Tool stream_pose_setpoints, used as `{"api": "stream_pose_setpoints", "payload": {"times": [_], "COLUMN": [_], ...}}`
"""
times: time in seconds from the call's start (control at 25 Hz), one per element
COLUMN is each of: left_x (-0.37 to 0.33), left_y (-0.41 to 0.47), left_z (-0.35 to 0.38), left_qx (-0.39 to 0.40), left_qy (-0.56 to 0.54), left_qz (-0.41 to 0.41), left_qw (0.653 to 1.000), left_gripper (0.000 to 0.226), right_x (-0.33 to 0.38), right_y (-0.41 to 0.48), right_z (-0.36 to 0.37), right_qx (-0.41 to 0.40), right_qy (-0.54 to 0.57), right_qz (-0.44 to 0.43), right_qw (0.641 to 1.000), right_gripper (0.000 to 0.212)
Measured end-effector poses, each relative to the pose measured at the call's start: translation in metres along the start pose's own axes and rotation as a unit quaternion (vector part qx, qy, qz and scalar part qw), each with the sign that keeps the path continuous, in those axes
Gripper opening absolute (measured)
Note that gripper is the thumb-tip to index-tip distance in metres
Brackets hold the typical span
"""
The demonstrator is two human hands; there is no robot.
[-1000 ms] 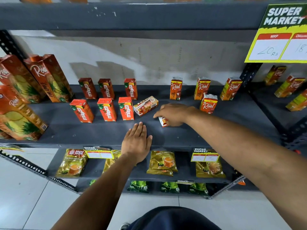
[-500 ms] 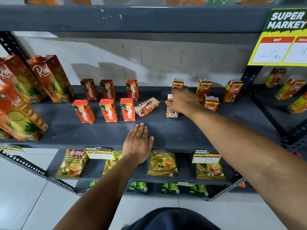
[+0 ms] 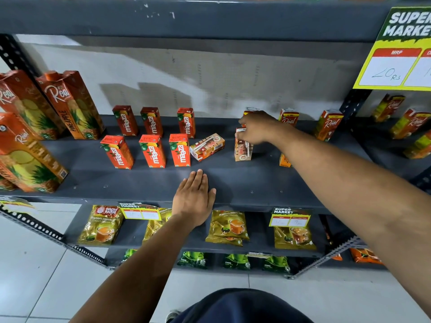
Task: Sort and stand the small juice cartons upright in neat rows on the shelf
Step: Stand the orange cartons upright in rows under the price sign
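Note:
On the grey shelf [image 3: 140, 183], several red Maaza cartons [image 3: 155, 150] stand upright in two rows at the left. One small carton [image 3: 207, 146] lies on its side beside them. My right hand [image 3: 256, 128] grips the top of a small Real carton [image 3: 242, 149] that stands upright on the shelf, back face toward me. Behind it more Real cartons [image 3: 327, 124] stand by the wall, one partly hidden by my hand. Another orange carton [image 3: 285, 161] peeks out from under my right forearm. My left hand [image 3: 193, 199] rests flat on the shelf's front edge, holding nothing.
Tall Real pineapple cartons [image 3: 72, 106] lean at the left end. A yellow price sign [image 3: 396, 52] hangs at the upper right. More cartons [image 3: 410, 123] sit on the neighbouring shelf to the right. Tea packets [image 3: 228, 227] lie on the lower shelves.
My right hand picked a lying carton up from the shelf's middle, carried it back and right, and now holds it upright on the shelf. My left hand stayed put.

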State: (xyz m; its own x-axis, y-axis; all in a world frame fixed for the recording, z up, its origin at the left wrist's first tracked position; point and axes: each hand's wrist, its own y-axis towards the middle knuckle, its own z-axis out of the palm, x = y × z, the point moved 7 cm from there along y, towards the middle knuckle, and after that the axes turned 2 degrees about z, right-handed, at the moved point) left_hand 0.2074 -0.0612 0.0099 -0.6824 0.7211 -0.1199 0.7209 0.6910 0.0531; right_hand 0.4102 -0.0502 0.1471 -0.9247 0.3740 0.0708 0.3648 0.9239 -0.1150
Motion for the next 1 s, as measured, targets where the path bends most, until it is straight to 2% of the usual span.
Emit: {"api": "stream_pose_setpoints", "payload": {"times": [0.16, 0.36, 0.52, 0.56, 0.64, 0.76, 1.0], "left_x": [0.000, 0.000, 0.000, 0.001, 0.001, 0.001, 0.001], "left_y": [0.000, 0.000, 0.001, 0.001, 0.001, 0.001, 0.001], "left_z": [0.001, 0.001, 0.003, 0.003, 0.004, 0.004, 0.003], "left_qx": [0.003, 0.005, 0.007, 0.006, 0.005, 0.006, 0.011], "left_qy": [-0.001, -0.002, -0.001, 0.000, 0.000, 0.001, 0.001], "left_qz": [-0.002, -0.003, -0.004, -0.004, -0.003, -0.003, -0.002], "left_qw": [1.000, 1.000, 1.000, 1.000, 1.000, 1.000, 1.000], "left_gripper": [0.063, 0.063, 0.063, 0.063, 0.063, 0.063, 0.063], "right_x": [0.007, 0.002, -0.001, 0.001, 0.000, -0.008, -0.007], "right_y": [-0.004, 0.004, 0.002, -0.002, -0.003, 0.003, 0.007], "right_z": [-0.008, -0.005, -0.006, -0.006, -0.005, -0.007, -0.004], "right_qx": [-0.005, -0.027, 0.041, 0.072, 0.092, 0.050, 0.016], "right_qy": [-0.020, -0.078, -0.059, -0.063, -0.072, -0.083, -0.087], "right_qz": [-0.065, -0.034, -0.060, -0.081, -0.106, -0.083, -0.011], "right_qw": [0.998, 0.996, 0.996, 0.992, 0.988, 0.992, 0.996], "right_gripper": [0.042, 0.036, 0.062, 0.063, 0.053, 0.039, 0.049]}}
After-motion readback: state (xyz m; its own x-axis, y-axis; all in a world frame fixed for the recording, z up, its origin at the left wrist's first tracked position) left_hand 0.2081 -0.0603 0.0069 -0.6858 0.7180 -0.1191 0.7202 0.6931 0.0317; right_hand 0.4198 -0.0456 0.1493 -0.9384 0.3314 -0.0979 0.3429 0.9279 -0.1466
